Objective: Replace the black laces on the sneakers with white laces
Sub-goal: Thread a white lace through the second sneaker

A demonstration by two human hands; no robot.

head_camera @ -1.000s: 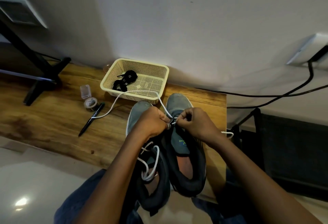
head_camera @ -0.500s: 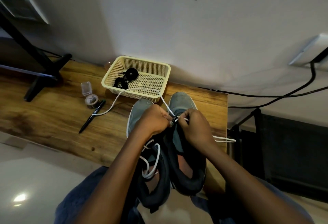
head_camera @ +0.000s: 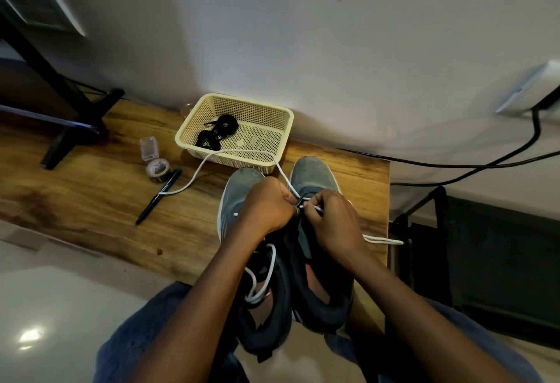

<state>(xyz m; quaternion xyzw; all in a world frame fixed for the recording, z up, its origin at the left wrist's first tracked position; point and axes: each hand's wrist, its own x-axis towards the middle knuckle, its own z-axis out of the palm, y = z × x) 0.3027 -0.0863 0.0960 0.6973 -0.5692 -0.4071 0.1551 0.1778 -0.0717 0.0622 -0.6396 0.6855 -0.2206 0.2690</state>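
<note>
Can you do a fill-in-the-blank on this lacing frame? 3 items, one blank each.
1. The black laces lie coiled inside the ____.
2. Both hands work on the sneaker on the person's ____ side.
3. The white lace trails over the table and ends beside the black ____.

Missing words: basket; right; pen

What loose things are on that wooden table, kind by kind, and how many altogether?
Sneakers: 2
Basket: 1
Black lace bundles in the basket: 2
White laces: 2
Pen: 1
Tape roll: 1
Clear box: 1
Total: 10
</note>
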